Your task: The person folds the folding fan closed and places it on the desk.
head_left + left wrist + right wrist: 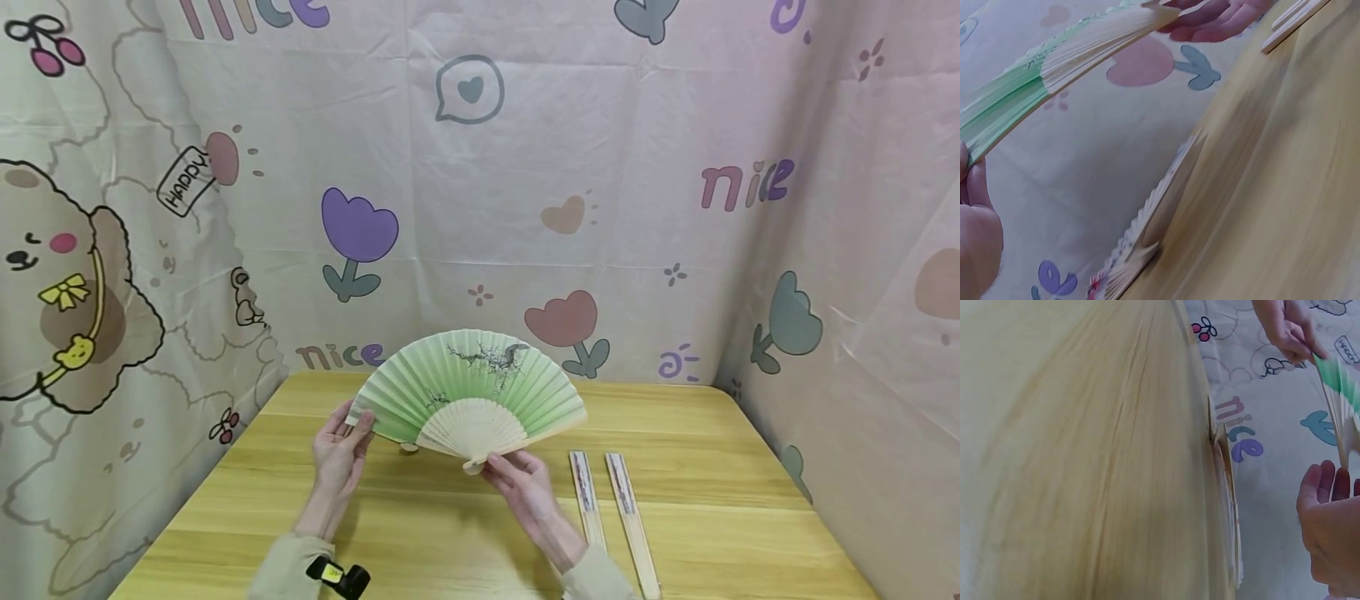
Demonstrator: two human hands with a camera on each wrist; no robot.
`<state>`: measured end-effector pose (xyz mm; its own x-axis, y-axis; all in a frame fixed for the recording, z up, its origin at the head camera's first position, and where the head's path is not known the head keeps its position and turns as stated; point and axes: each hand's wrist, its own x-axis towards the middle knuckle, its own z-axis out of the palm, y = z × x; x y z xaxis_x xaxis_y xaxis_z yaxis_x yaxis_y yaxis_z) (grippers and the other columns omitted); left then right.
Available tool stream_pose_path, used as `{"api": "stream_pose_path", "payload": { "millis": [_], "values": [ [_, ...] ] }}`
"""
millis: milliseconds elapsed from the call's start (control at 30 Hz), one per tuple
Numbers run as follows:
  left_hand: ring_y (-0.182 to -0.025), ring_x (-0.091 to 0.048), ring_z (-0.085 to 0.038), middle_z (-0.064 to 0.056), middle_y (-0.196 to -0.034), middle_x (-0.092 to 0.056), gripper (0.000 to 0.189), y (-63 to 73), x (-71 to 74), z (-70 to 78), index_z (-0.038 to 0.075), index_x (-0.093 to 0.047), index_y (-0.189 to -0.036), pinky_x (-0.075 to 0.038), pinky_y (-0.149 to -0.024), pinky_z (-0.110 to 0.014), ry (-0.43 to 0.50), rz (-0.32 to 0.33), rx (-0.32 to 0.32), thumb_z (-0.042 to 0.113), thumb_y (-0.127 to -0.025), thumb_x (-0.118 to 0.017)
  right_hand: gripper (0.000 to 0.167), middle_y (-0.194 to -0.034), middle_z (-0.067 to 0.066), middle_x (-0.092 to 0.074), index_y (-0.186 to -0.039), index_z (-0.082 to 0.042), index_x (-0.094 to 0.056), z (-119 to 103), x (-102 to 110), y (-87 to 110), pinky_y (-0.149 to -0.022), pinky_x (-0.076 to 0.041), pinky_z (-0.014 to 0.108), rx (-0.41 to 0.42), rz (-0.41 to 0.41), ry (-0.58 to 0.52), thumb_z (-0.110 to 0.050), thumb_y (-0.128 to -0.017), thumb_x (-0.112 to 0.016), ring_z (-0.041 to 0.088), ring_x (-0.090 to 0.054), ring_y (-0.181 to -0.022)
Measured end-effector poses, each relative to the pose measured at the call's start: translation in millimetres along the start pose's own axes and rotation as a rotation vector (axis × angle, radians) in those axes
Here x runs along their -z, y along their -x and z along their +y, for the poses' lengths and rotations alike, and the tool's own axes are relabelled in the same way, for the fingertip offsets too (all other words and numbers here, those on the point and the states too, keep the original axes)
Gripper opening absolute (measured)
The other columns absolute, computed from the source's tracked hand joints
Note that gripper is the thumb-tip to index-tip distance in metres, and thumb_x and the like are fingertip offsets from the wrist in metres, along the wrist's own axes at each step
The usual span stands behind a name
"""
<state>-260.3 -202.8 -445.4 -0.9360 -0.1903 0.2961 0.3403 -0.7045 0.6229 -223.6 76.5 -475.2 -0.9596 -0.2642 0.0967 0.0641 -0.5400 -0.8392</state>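
A green folding fan (480,375) with a dark branch print and pale ribs is spread wide above the table. My left hand (341,454) pinches its left outer edge between thumb and fingers. At the pivot end, my right hand (528,492) grips the lower right guard stick with the thumb on top. The right wrist view shows the left hand (1285,328) at the fan's green edge and the right hand (1335,531) below its ribs.
Two folded fans, one (587,500) beside another (630,525), lie on the wooden table (720,483) at the right. Another spread fan (1132,272) lies near the far table edge, mostly hidden behind the green one in the head view. Patterned cloth (465,167) surrounds the table.
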Motion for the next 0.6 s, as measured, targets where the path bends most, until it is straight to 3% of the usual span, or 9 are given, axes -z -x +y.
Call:
{"api": "stream_pose_path", "payload": {
  "millis": [233,433,600],
  "values": [
    [-0.087,-0.074,-0.015,-0.006,-0.103,-0.073,0.032,4.1,-16.4,-14.6,0.004,-0.067,-0.111,-0.065,-0.084,-0.021,0.019,0.011,0.034,-0.018,-0.093,-0.053,0.022,-0.092,-0.005,-0.075,-0.091,-0.019,-0.072,-2,-2,3.0,-0.099,-0.062,0.027,0.046,0.050,-0.030,-0.005,-0.100,-0.057,0.008,-0.071,-0.088],
    [-0.083,-0.072,-0.011,-0.002,-0.100,-0.072,0.032,9.3,-25.3,-25.6,0.009,-0.068,-0.109,-0.065,-0.078,-0.017,-0.010,0.010,0.048,-0.016,-0.095,-0.052,0.018,-0.095,-0.003,-0.075,-0.097,-0.015,-0.073,-7,4,7.7,-0.095,-0.063,0.022,0.083,0.080,-0.059,-0.004,-0.099,-0.059,0.007,-0.072,-0.089],
    [-0.084,-0.072,-0.009,0.000,-0.103,-0.071,0.033,14.9,-31.2,-37.3,0.012,-0.068,-0.113,-0.065,-0.079,-0.016,-0.047,-0.028,0.092,-0.013,-0.097,-0.053,0.017,-0.099,-0.001,-0.076,-0.100,-0.012,-0.072,-10,8,9.2,-0.094,-0.063,0.022,0.106,0.109,-0.084,-0.002,-0.099,-0.059,0.010,-0.074,-0.092]
  ]
}}
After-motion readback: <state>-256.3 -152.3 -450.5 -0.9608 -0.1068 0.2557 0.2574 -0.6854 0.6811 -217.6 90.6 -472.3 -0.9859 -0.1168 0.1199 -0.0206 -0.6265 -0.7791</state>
